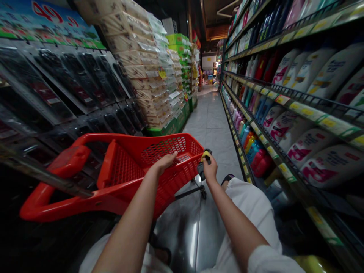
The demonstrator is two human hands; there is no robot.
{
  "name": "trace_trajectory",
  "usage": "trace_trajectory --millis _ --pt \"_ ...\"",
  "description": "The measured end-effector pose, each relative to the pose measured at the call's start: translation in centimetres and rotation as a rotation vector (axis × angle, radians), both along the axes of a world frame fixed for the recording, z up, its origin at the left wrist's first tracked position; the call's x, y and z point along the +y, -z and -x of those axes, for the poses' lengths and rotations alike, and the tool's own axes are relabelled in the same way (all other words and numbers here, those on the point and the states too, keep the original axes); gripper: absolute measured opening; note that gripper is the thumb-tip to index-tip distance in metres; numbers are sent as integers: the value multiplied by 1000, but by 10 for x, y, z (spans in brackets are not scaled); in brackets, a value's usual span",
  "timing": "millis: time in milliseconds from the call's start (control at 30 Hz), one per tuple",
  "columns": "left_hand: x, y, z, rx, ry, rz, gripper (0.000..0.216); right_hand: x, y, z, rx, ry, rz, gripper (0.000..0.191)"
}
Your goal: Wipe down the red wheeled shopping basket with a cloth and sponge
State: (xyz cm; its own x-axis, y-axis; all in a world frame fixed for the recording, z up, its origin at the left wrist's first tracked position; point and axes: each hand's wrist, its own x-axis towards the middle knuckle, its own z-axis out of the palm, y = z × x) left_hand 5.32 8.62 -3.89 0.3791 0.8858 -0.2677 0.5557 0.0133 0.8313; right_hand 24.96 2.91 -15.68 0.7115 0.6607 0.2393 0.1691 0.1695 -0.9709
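A red plastic shopping cart (122, 193) with perforated sides stands in front of me, slightly to the left. My left hand (166, 161) is over its near rim, with the fingers reaching forward, apparently stretched out; some of them are hidden. In my right hand (210, 170), just past the front right corner of the cart, is a small crumpled dark grey and yellow thing (201, 170), soft like cloth. The fingers are closed round it. Its exact kind cannot be made out. The visible inside of the cart shows only red grating.
Shelves of shampoo-like bottles (305, 146) line the right side, close to my knee. Stacked wrapped packs (142, 64) and green boxes (179, 40) stand on the left, beside hanging dark packaged goods (82, 79). A grey tiled aisle (209, 113) runs ahead.
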Motion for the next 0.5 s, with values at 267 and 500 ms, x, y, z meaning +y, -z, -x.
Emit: trace_trajectory --millis 267,500 --pt "-4 -2 -4 -8 -30 0 75 19 8 3 347 -70 -23 39" --pt "-1 0 -1 -90 -47 96 75 -10 -1 81 81 -81 13 49"
